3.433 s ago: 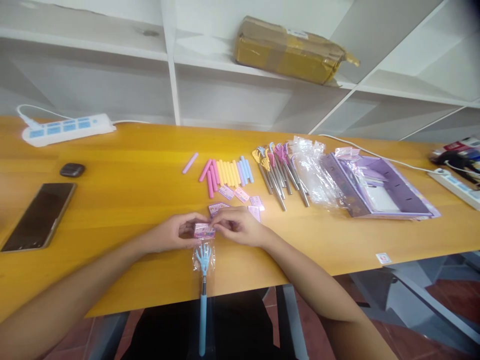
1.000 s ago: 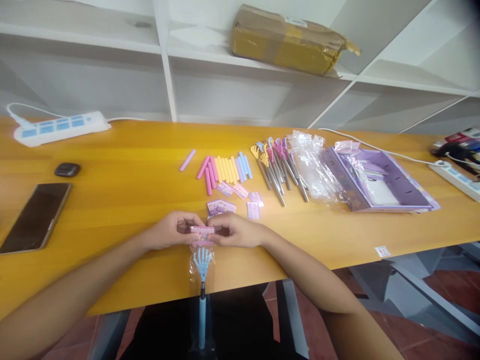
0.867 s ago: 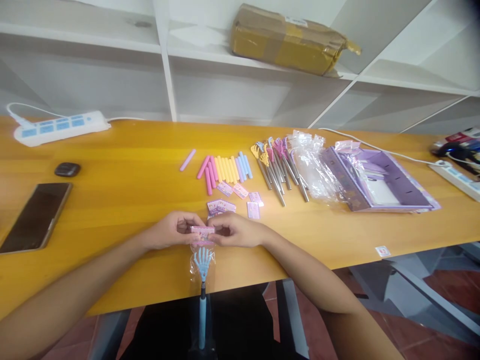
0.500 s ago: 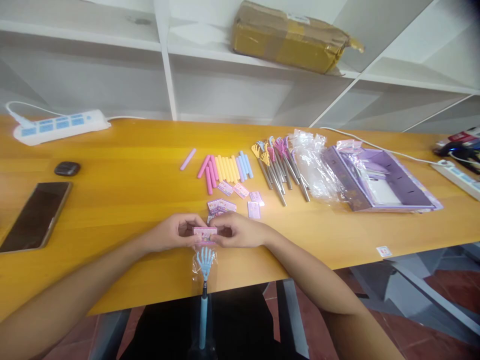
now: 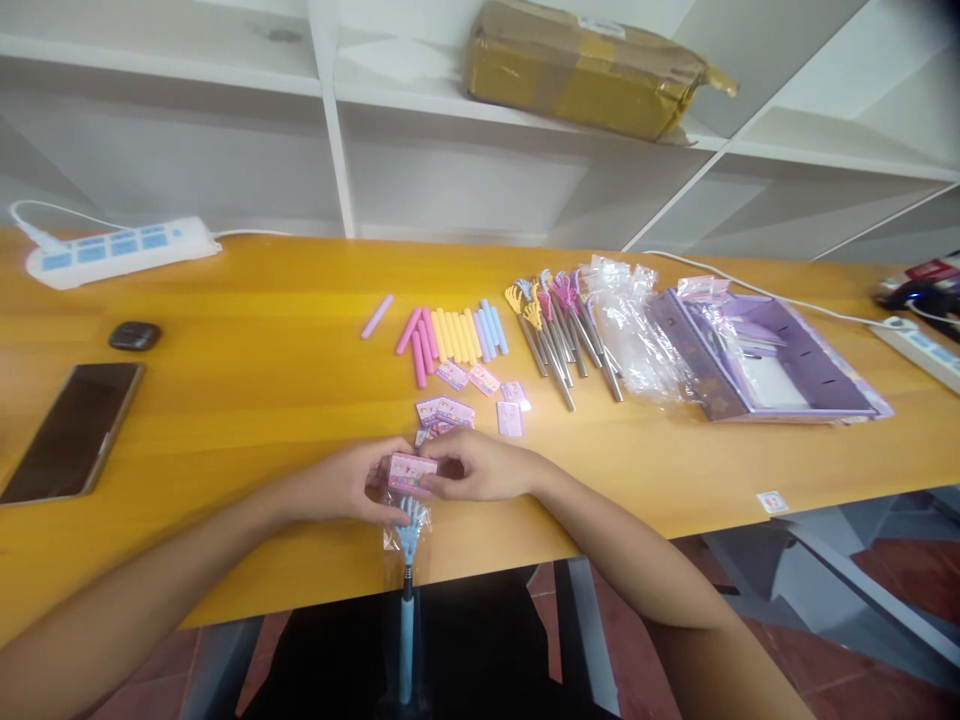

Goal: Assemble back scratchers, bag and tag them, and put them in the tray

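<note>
My right hand pinches a small pink printed card between thumb and fingers. Around the card's left side, my left hand is open, its thumb lowered away from the card. That thumb lies by the head of a light blue back scratcher. A clear plastic bag encloses the back scratcher, whose handle extends past the table edge over my lap. Just beyond my hands is a pile of printed cards, partly hidden by my right hand.
Coloured tubes lie in a row, with back scratchers with metal rods beside them. Clear bags and an open purple box are at right. A phone, a black case and a power strip sit at left.
My left thumb has come off the card and moved down toward the back scratcher's head. The card has tilted slightly and remains in my right hand.
</note>
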A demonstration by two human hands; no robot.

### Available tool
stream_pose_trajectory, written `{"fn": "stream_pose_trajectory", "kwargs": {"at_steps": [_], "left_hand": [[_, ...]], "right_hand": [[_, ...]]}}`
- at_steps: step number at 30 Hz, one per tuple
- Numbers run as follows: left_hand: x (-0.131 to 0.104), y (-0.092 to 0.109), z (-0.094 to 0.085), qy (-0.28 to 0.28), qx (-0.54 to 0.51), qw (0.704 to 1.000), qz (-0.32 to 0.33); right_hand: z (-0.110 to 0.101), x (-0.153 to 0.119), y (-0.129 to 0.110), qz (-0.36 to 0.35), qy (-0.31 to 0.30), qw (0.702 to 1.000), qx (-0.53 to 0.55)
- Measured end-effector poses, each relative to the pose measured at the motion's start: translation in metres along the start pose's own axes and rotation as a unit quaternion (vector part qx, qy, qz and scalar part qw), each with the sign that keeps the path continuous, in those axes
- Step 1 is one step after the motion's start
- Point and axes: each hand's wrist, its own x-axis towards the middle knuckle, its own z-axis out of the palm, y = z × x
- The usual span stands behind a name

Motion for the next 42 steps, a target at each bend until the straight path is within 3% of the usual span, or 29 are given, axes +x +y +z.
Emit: {"fn": "stream_pose_trajectory", "kwargs": {"at_steps": [5,8,12,15,17,20,24,29,32,34,37,40,42], "left_hand": [[-0.002,-0.002,0.005,0.005,-0.016,1.000,0.009],[0.001,-0.007,0.003,0.046,-0.076,0.995,0.050],[0.008,-0.010,-0.009,0.184,-0.120,0.973,0.076],[0.012,-0.006,-0.016,0.323,-0.170,0.925,0.101],[0.013,-0.004,-0.019,0.366,-0.214,0.898,0.121],[0.014,-0.001,-0.023,0.352,-0.249,0.891,0.144],[0.013,-0.002,-0.030,0.236,-0.262,0.922,0.163],[0.012,0.000,-0.033,0.185,-0.255,0.937,0.152],[0.011,0.002,-0.033,0.171,-0.239,0.944,0.147],[0.011,0.001,-0.033,0.159,-0.225,0.950,0.149],[0.012,-0.003,-0.035,0.142,-0.196,0.958,0.152],[0.013,-0.008,-0.034,0.126,-0.136,0.972,0.147],[0.013,-0.010,-0.032,0.122,-0.085,0.978,0.145]], "right_hand": [[-0.002,-0.001,-0.002,0.004,0.001,0.999,0.036],[-0.003,-0.003,-0.002,0.034,-0.018,0.992,0.123],[-0.002,-0.003,-0.002,0.052,-0.019,0.981,0.184],[-0.002,-0.002,-0.003,0.032,-0.028,0.993,0.111],[-0.005,-0.001,-0.004,0.024,-0.024,0.998,0.053],[-0.017,0.000,-0.008,0.012,-0.012,0.999,0.032],[-0.047,-0.011,-0.023,-0.003,0.054,0.999,0.007],[-0.095,-0.068,-0.050,0.052,0.201,0.977,-0.038],[-0.134,-0.121,-0.051,0.131,0.368,0.913,-0.114],[-0.168,-0.160,-0.042,0.180,0.487,0.835,-0.183],[-0.221,-0.215,-0.015,0.317,0.583,0.688,-0.294],[-0.263,-0.254,0.018,0.474,0.552,0.555,-0.403],[-0.277,-0.267,0.042,0.542,0.507,0.538,-0.400]]}}
